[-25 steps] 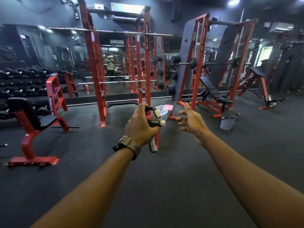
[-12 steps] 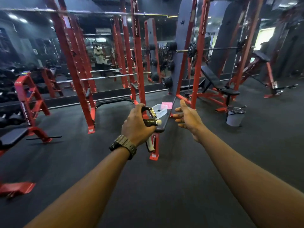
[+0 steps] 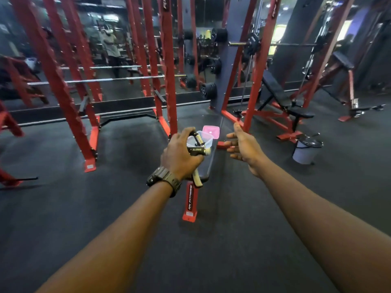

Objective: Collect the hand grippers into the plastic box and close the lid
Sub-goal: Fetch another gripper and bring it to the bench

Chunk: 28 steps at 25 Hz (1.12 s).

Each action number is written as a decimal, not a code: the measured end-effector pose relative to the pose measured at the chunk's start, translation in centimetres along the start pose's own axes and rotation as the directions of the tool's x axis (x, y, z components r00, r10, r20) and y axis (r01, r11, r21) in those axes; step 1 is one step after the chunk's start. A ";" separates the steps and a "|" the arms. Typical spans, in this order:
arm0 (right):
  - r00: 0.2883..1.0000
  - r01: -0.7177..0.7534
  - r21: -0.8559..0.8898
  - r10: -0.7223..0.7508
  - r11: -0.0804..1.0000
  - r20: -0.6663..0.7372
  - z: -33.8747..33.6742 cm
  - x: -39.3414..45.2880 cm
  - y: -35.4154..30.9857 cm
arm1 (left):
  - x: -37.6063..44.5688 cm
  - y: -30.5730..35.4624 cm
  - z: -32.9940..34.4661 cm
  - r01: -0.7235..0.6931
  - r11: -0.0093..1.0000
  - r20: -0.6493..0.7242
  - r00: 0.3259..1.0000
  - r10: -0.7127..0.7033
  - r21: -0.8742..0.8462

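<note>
Gym floor, dark rubber matting, red racks and a mirror wall behind. Both arms stretched forward, bare forearms, hands at centre frame over the near end of a flat black bench, the worktop (image 3: 206, 168).

Left hand (image 3: 179, 154): back of hand toward the camera, fingers curled round one hand gripper (image 3: 197, 151), clamped on it. Coil spring up top, one black handle pointing right with white lettering "SLOVIC", second pale-tipped handle poking out below the fist. Watch (image 3: 164, 179) with dark strap on that wrist.

Right hand (image 3: 243, 144): holding nothing, fingers straight and loosely spread, thumb up, palm turned left. Well apart from the left hand, level with it.

Beyond the left hand, on the worktop: one clear plastic box (image 3: 206, 138), open, partly hidden by the gripper. Contents cannot be told. One pink lid (image 3: 211, 132) lies just behind it, off the box.

Worktop leg is red, vertical white lettering, reads roughly "RN FITNESS", blurred. Right of the worktop stands one grey bin (image 3: 304, 152) with a black lid. One incline bench farther back right.
</note>
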State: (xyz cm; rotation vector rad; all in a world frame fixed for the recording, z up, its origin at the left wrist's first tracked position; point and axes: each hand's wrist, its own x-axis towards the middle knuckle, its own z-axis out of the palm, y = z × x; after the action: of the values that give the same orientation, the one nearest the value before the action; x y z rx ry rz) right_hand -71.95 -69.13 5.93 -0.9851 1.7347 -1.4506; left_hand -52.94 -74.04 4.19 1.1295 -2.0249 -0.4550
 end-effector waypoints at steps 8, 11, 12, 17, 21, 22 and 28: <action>0.999 -0.038 0.002 0.038 0.999 -0.030 0.8 24.5 1.6 | 22.2 -6.4 11.9 -0.002 1.000 0.108 0.994 0.002 0.002; 0.999 -0.050 -0.016 0.050 0.999 0.008 0.1 34.7 3.8 | 29.6 -8.4 18.1 0.006 0.999 0.120 0.993 -0.011 0.042; 0.998 -0.065 -0.017 0.066 0.998 0.024 -0.1 37.4 4.2 | 31.5 -9.0 19.8 0.021 0.998 0.134 0.991 -0.028 0.060; 0.982 -0.157 -0.061 0.162 0.986 0.095 -0.7 52.4 7.1 | 42.5 -12.3 28.9 0.146 0.983 0.202 0.965 -0.166 0.109; 0.968 -0.190 -0.078 0.200 0.979 0.152 0.6 62.9 9.6 | 50.3 -15.8 35.6 0.180 0.979 0.231 0.953 -0.198 0.099; 0.964 -0.196 -0.091 0.209 0.976 0.163 1.1 65.8 10.5 | 52.3 -17.2 37.7 0.193 0.977 0.238 0.948 -0.209 0.092; 0.906 -0.332 -0.198 0.370 0.922 0.206 6.3 82.2 20.5 | 61.1 -29.9 50.8 0.334 0.936 0.316 0.881 -0.353 0.114</action>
State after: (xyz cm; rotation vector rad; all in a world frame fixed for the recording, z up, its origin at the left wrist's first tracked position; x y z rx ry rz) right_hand -110.07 -141.49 -17.09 -0.8329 1.7572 -0.9356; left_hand -94.23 -144.16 -20.09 1.5446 -2.1320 -0.8206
